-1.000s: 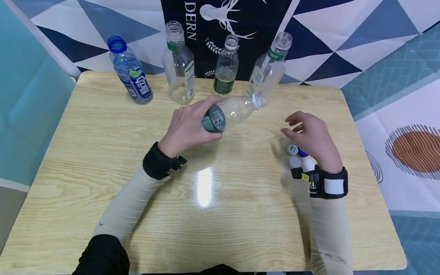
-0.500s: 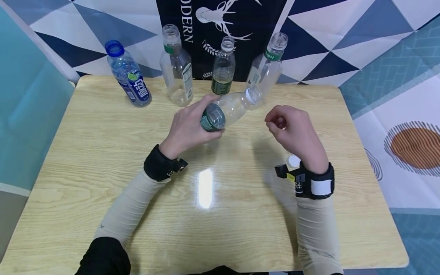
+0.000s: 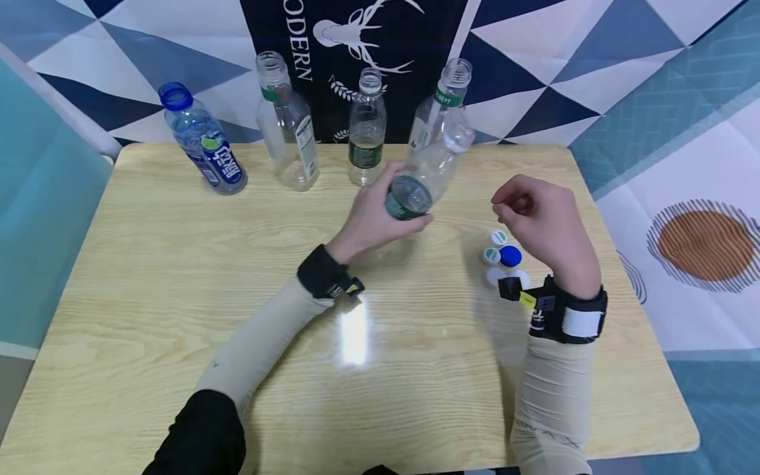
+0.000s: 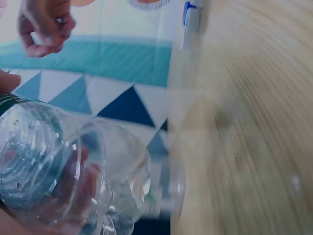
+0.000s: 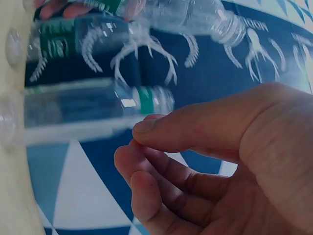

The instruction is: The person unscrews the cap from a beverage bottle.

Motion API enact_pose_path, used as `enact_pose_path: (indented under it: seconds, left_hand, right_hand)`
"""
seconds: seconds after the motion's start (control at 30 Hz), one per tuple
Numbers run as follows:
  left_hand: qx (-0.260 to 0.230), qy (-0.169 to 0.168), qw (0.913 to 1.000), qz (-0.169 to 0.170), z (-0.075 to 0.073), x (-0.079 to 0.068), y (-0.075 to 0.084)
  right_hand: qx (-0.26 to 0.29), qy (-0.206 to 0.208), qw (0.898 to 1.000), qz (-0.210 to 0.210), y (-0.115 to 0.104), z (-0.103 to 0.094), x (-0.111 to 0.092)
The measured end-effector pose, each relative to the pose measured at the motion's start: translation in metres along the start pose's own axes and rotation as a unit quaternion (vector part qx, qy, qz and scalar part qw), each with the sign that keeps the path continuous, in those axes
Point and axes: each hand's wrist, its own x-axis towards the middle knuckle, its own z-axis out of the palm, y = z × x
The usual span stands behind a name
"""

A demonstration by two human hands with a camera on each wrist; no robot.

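Note:
My left hand (image 3: 374,214) grips a clear plastic bottle (image 3: 436,165) around its green label, with the bottle held above the table and its neck leaning toward the back right. Seen from the left wrist, the bottle's ribbed clear body fills the lower left. My right hand (image 3: 552,221) hovers over the table's right side, fingers loosely curled. In the right wrist view its thumb meets the index fingertip and nothing shows between them. Just below it lie a blue cap (image 3: 510,256) and several white ones, two with green print (image 3: 491,256).
Along the table's back stand a blue-labelled bottle (image 3: 216,158), a large clear bottle (image 3: 285,155), a small green-labelled bottle (image 3: 366,152) and another large clear bottle (image 3: 420,132), which the held bottle partly overlaps. A patterned cloth (image 3: 202,53) hangs behind the table (image 3: 178,316).
My left hand has carried the bottle to the right, and its neck now points farther up toward the back. My right hand went left, then came back right, uncovering more caps.

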Motion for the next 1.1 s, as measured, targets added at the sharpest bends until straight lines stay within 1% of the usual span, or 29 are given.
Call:
enact_pose_path:
  seconds: [0.1, 0.23, 0.37, 0.53, 0.7, 0.87, 1.0, 1.1]
  left_hand:
    - [-0.004, -0.021, 0.9997, 0.005, 0.023, 0.021, 0.005]
    - [0.002, -0.044, 0.9988, -0.02, 0.048, 0.05, 0.012]
    - [0.003, -0.057, 0.9974, -0.044, 0.068, 0.076, 0.016]
    - [0.01, -0.065, 0.9961, -0.059, 0.09, 0.102, 0.016]
    - [0.015, -0.057, 0.9955, -0.075, 0.109, 0.124, 0.011]
    - [0.012, -0.047, 0.9927, -0.11, 0.122, 0.144, 0.007]
    - [0.028, -0.044, 0.9896, -0.134, 0.132, 0.153, 0.005]
    - [0.039, -0.03, 0.988, -0.146, 0.141, 0.156, 0.003]
  right_hand:
    - [0.004, 0.013, 1.0, 0.023, 0.009, -0.009, -0.003]
    - [-0.005, 0.041, 0.998, 0.05, 0.022, -0.02, -0.008]
    - [-0.007, 0.061, 0.996, 0.067, 0.03, -0.029, -0.012]
    - [0.003, 0.069, 0.995, 0.066, 0.031, -0.032, -0.012]
    - [0.006, 0.061, 0.996, 0.07, 0.028, -0.032, -0.011]
    - [0.006, 0.054, 0.996, 0.072, 0.027, -0.031, -0.011]
    - [0.0, 0.053, 0.996, 0.075, 0.029, -0.032, -0.013]
    - [-0.003, 0.053, 0.995, 0.079, 0.031, -0.034, -0.015]
